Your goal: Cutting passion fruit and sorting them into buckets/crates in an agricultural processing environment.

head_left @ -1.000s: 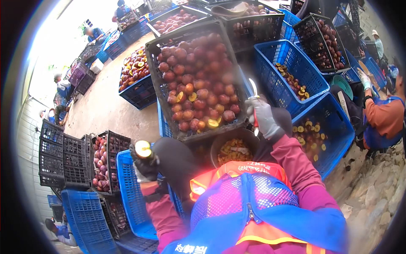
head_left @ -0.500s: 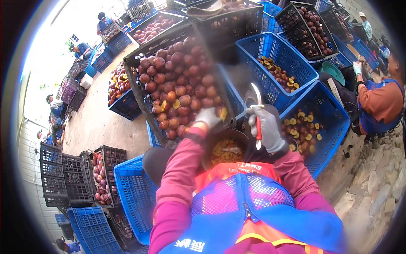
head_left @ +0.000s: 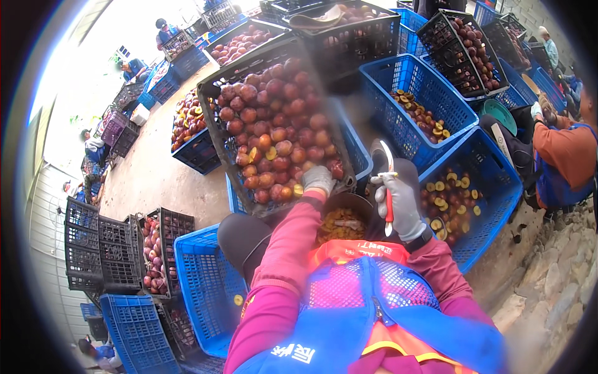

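My left hand (head_left: 319, 180), in a grey glove, reaches over the near edge of a black crate (head_left: 215, 146) heaped with whole red plums (head_left: 283, 115). Its fingers are partly hidden among the fruit, so whether they grip a plum cannot be made out. A few cut plums with yellow flesh lie near it. My gloved right hand (head_left: 402, 206) is closed around a curved-blade knife (head_left: 389, 198); the pale blade points up, and below the red handle is a metal end. Between my legs stands a round container (head_left: 349, 202) holding yellow plum pieces.
Blue crates (head_left: 486, 234) of halved plums stand to my right and beyond the knife. Another blue crate (head_left: 208, 274) is at my left, by stacked black crates (head_left: 115, 252). A co-worker (head_left: 564, 159) in an orange sleeve sits at the right, near a green basin (head_left: 498, 115).
The view has shifted, so the scene sits further right. My left hand remains in the plum crate; the cut plum beside its fingertips no longer shows there. The knife stays in my right hand.
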`<state>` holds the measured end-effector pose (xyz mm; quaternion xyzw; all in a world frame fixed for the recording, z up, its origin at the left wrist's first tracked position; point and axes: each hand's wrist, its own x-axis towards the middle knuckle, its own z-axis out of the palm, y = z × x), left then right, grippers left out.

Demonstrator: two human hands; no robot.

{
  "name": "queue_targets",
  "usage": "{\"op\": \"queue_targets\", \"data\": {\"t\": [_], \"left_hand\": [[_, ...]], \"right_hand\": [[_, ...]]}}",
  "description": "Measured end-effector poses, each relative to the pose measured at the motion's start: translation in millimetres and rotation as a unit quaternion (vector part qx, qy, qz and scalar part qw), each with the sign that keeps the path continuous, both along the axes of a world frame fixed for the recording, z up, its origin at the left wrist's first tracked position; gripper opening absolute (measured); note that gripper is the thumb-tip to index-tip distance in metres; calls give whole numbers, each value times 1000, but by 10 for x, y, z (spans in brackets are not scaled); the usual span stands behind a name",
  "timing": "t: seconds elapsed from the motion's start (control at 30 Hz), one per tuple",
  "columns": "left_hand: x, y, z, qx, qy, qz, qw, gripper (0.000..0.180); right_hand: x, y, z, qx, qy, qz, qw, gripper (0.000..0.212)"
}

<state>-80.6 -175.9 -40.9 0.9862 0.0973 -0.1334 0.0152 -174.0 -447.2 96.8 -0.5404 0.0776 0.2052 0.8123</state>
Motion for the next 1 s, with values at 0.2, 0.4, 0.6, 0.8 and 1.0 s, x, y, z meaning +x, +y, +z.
{"op": "queue_targets", "data": {"t": [0.2, 0.4, 0.6, 0.8, 1.0], "left_hand": [[-509, 277, 929, -177, -142, 87, 970, 53], [-2426, 1964, 1752, -69, -235, 155, 957, 61], [-2809, 2468, 2108, 89, -171, 225, 955, 80], [-636, 2018, 1051, -81, -193, 81, 975, 78], [332, 1135, -207, -43, -240, 224, 944, 83]], "right_hand": [[29, -99, 8, -3, -3, -19, 1000, 30], [108, -48, -90, 22, 20, -11, 1000, 29], [54, 306, -123, -30, -9, 71, 997, 29], [-64, 496, 66, -88, -26, 185, 978, 34], [-219, 53, 98, -196, -59, 149, 967, 41]]}}
